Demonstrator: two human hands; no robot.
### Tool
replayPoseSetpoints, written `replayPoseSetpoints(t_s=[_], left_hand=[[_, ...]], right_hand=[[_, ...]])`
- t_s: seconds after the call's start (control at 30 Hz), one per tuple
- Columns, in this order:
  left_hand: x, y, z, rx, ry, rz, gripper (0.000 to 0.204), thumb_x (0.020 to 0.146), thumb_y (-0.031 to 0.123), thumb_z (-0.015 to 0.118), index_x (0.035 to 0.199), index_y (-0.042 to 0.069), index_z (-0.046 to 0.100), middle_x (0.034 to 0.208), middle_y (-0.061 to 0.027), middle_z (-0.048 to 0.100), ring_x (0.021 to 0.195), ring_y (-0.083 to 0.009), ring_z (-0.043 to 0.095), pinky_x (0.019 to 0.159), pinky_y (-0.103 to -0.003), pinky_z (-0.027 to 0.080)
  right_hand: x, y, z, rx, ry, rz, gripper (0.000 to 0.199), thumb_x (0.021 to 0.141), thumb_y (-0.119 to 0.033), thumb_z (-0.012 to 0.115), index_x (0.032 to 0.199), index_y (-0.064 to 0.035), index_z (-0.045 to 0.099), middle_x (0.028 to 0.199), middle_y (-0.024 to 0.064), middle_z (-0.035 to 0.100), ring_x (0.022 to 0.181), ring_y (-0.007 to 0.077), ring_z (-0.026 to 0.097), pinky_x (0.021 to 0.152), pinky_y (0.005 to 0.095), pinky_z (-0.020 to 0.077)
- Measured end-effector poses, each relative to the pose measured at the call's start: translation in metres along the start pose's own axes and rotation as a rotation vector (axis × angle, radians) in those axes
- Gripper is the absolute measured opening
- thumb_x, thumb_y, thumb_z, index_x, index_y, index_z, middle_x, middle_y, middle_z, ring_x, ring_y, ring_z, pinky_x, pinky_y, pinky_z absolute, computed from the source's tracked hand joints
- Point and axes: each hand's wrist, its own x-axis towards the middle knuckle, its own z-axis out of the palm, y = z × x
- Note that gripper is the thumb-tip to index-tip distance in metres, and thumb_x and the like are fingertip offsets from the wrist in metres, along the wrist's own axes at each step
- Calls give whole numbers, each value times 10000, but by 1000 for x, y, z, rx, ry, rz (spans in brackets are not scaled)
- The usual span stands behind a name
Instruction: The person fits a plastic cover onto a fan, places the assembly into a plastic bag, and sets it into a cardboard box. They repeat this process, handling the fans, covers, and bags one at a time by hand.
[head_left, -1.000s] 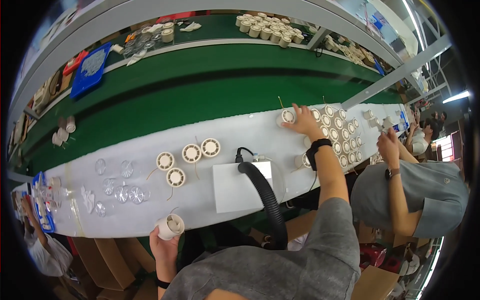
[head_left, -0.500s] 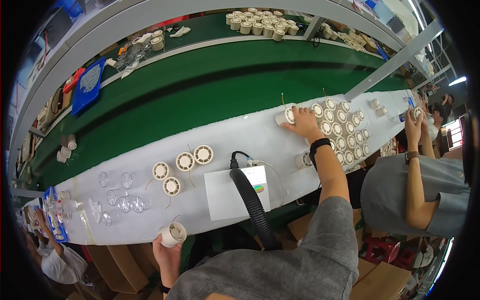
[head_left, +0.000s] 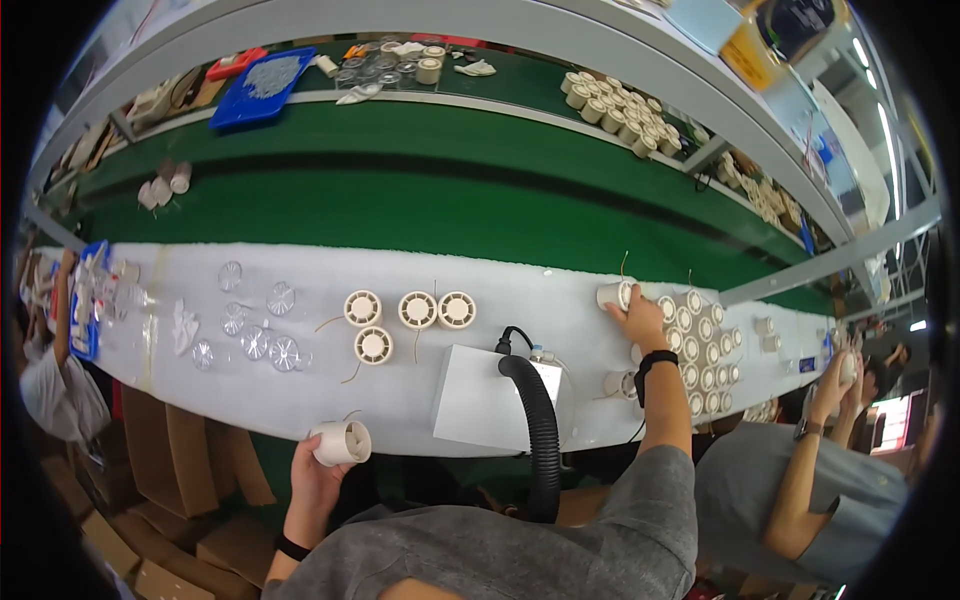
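Near the front edge of the table, my left hand [head_left: 312,480] is closed around a white fan housing [head_left: 330,446]. Its open end faces right, showing pale blades inside, and a thin wire sticks up from it. Out to the right, my right hand [head_left: 641,322] grips another white cylindrical fan unit [head_left: 611,294], a wire rising behind it. Beside that hand stands a dense group of similar fan units [head_left: 690,349] with round slotted tops. One more cylinder [head_left: 619,384] lies below my right wrist. Left of centre are several slotted-top fan units [head_left: 417,310] with loose wires.
A white box [head_left: 470,395] with a black corrugated hose [head_left: 533,405] stands in front of me. Clear plastic discs [head_left: 255,342] lie at left. Beyond the white table runs a green surface [head_left: 400,190] under a metal shelf frame. A co-worker [head_left: 800,480] works at right.
The view has swung, shifting the scene within the picture. My left hand has tilted its fan housing more onto its side. My right hand still grips a unit beside the group.
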Motion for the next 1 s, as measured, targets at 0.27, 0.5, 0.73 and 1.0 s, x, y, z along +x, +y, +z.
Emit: replayPoseSetpoints(t_s=[0.27, 0.5, 0.73, 1.0], left_hand=[[-2, 3, -3, 61, 6, -37, 354, 771, 233, 415, 1051, 17, 399, 1034, -137, 484, 944, -250, 508, 756, -372, 457], [9, 0, 1, -21, -80, -60, 338, 775, 213, 401, 1052, 19, 399, 1028, -128, 482, 942, -241, 504, 773, -362, 443], [7, 11, -15, -19, -47, -7, 366, 782, 238, 392, 1058, -1, 419, 1019, -133, 498, 933, -243, 511, 768, -361, 444], [12, 3, -10, -1, -21, -6, 387, 786, 259, 396, 1068, -5, 424, 1027, -133, 503, 940, -239, 511, 779, -355, 441]], right_hand=[[8, -25, -55, 76, 56, -45, 607, 694, -535, 531, 964, -8, 399, 754, 179, 580, 681, 338, 572, 574, 395, 450], [-7, -47, -87, 318, 271, -137, 573, 685, -491, 572, 950, -12, 402, 824, 191, 566, 717, 353, 560, 584, 400, 446], [-15, -73, -46, 256, 31, -183, 577, 687, -479, 577, 984, -13, 411, 892, 181, 553, 803, 339, 548, 662, 381, 438], [7, -157, -52, 447, -20, -294, 605, 663, -480, 605, 1017, -32, 403, 953, 178, 537, 839, 305, 550, 662, 371, 445]])
